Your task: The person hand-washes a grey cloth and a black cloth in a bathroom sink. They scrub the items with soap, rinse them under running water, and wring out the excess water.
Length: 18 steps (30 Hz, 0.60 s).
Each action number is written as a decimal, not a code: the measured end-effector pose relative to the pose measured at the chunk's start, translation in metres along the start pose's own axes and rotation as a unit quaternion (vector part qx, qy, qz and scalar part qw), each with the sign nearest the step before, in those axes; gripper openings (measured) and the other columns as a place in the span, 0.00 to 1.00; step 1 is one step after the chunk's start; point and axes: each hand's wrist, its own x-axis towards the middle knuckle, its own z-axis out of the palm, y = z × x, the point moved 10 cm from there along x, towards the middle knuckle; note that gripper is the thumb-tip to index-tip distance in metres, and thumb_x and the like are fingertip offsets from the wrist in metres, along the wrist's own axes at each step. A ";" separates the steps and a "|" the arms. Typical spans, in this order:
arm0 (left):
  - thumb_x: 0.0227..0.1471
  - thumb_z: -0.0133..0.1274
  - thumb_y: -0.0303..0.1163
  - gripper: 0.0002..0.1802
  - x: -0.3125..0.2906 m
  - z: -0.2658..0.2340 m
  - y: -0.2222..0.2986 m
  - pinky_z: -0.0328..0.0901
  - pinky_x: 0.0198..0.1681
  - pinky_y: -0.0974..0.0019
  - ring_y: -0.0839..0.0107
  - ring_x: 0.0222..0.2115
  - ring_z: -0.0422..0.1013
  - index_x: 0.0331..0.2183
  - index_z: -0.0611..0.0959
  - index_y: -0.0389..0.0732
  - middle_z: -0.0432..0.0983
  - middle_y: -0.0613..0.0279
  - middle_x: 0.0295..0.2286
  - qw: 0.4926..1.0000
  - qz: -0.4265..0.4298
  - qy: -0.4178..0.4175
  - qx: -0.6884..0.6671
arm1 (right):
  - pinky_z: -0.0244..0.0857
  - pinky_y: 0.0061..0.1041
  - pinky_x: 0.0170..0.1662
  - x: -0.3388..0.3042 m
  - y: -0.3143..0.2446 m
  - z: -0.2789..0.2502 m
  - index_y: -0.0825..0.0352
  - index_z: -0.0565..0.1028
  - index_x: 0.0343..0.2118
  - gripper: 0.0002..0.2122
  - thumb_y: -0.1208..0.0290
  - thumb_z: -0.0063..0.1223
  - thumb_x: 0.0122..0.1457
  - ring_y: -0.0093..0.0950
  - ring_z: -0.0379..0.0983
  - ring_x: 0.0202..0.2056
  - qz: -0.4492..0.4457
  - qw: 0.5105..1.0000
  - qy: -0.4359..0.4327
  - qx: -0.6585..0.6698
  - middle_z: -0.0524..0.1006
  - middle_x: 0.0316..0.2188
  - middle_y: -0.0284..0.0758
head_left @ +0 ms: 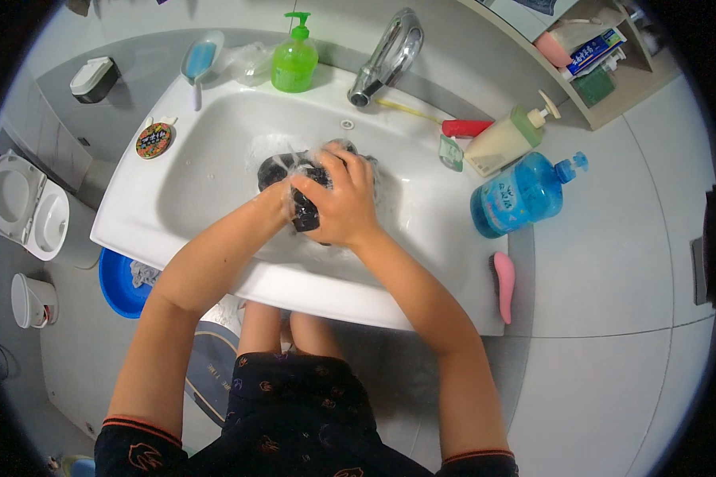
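Note:
A wet black cloth (304, 213), streaked with white suds, is bunched up in the white sink (215, 159). My right hand (346, 195) is closed over it, fingers bent round the far side and thumb lying across the top. From the left, my left hand (285, 200) reaches into the same bundle; its fingers are hidden by the cloth and my right hand. Foam and a little water surround the cloth. Beyond my hands, the chrome faucet (386, 60) hangs over the back of the basin, and no stream shows from it.
Along the back rim are a green pump bottle (294, 63) and a soap dish (201, 60); a round tin (153, 141) sits left. At right stand a cream pump bottle (505, 143), a blue bottle (517, 197) and a pink-handled brush (503, 286). A blue basin (119, 286) is on the floor.

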 end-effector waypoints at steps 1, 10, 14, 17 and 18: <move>0.57 0.41 0.47 0.16 0.003 0.002 -0.004 0.68 0.37 0.64 0.71 0.35 0.70 0.40 0.76 0.49 0.75 0.66 0.35 1.000 -0.005 0.005 -0.007 | 0.53 0.43 0.48 -0.002 0.001 0.000 0.51 0.77 0.35 0.21 0.62 0.62 0.30 0.42 0.60 0.49 -0.008 1.000 0.017 0.006 0.67 0.51 0.34; 0.58 0.39 0.48 0.17 0.014 0.006 -0.022 0.67 0.36 0.66 0.73 0.38 0.69 0.41 0.74 0.51 0.74 0.67 0.36 0.991 -0.026 0.040 -0.122 | 0.64 0.33 0.30 0.013 0.043 0.009 0.59 0.71 0.26 0.11 0.70 0.51 0.34 0.40 0.70 0.29 0.134 0.990 -0.013 0.041 0.72 0.26 0.36; 0.57 0.38 0.54 0.19 0.012 -0.023 -0.005 0.69 0.30 0.66 0.74 0.37 0.69 0.42 0.73 0.55 0.73 0.67 0.38 0.986 0.018 0.164 -0.030 | 0.67 0.40 0.34 0.013 0.083 0.012 0.59 0.72 0.33 0.13 0.70 0.54 0.40 0.45 0.72 0.34 0.229 0.970 0.026 0.072 0.74 0.30 0.39; 0.55 0.45 0.53 0.27 -0.006 0.000 0.048 0.69 0.37 0.67 0.74 0.37 0.69 0.55 0.68 0.57 0.74 0.68 0.36 0.899 0.108 0.257 0.338 | 0.65 0.43 0.41 -0.029 0.151 -0.007 0.61 0.69 0.41 0.17 0.67 0.53 0.47 0.48 0.71 0.38 0.328 0.943 0.034 0.033 0.73 0.34 0.46; 0.54 0.50 0.48 0.32 -0.006 -0.006 0.057 0.69 0.34 0.67 0.74 0.32 0.70 0.59 0.62 0.58 0.75 0.65 0.34 0.853 0.142 0.270 0.424 | 0.64 0.44 0.42 -0.047 0.171 -0.011 0.64 0.68 0.43 0.18 0.63 0.53 0.49 0.50 0.70 0.39 0.362 0.932 -0.004 -0.013 0.73 0.35 0.49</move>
